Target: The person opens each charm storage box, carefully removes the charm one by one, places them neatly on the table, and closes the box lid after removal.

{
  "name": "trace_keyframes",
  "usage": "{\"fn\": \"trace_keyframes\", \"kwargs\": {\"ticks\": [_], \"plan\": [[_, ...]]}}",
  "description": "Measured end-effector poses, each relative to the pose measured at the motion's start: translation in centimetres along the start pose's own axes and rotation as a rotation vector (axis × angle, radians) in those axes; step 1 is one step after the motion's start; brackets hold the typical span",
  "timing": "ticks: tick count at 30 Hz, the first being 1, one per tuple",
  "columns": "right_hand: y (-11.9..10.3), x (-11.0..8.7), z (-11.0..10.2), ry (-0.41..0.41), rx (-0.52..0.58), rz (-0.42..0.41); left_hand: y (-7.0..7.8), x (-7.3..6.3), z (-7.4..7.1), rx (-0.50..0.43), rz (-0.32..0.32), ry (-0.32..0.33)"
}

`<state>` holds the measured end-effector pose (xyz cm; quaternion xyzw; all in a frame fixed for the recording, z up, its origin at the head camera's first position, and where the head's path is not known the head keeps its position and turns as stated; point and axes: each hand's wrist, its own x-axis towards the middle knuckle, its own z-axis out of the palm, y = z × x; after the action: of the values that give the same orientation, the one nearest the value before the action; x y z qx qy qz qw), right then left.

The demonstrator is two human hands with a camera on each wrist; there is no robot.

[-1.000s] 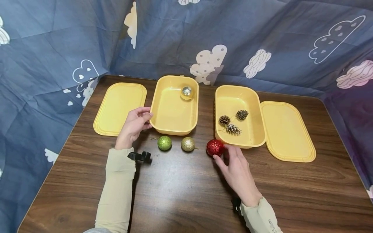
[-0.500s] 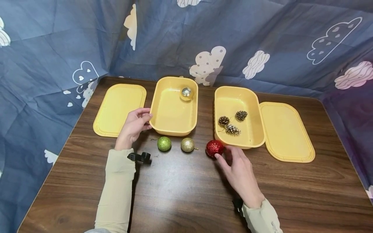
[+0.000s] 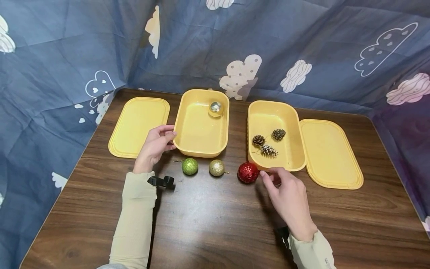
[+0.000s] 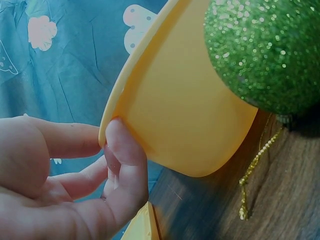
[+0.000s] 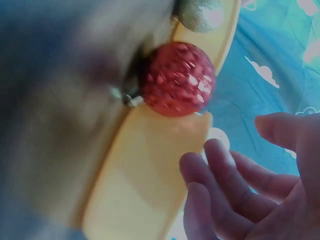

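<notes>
Right of centre, a shiny red textured ball [image 3: 248, 172] is lying on the brown wood-grain table [image 3: 208, 231], just beside the right hand [image 3: 290, 194], whose parted fingers are holding nothing. Left of centre, the left hand [image 3: 155, 145] is pinching the rim of a smooth, rounded yellow plastic box [image 3: 200, 136].

head view: table [image 3: 208, 224] framed from above its near side, forward and down, far corners included.
left wrist: rolled, aimed toward backdrop [image 4: 75, 85]; green ball [image 4: 267, 55] caught very close.
right wrist: likewise rolled; red ball [image 5: 177, 80] less close.
green ball, left box [image 3: 198, 130]: shared by head and left wrist.
red ball, right box [image 3: 268, 117]: shared by head and right wrist.
</notes>
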<state>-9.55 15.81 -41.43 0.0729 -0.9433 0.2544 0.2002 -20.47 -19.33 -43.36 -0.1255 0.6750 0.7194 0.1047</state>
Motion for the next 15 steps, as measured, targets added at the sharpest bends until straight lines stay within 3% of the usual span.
{"fn": "trace_keyframes", "kwargs": {"ticks": [7, 15], "plan": [[-0.6, 2.8, -1.8, 0.008, -0.023, -0.079, 0.0, 0.1, 0.0, -0.016, -0.003, 0.0], [-2.2, 6.9, -3.4, -0.145, -0.026, -0.093, 0.0, 0.0, -0.1, -0.012, 0.004, -0.004]]}}
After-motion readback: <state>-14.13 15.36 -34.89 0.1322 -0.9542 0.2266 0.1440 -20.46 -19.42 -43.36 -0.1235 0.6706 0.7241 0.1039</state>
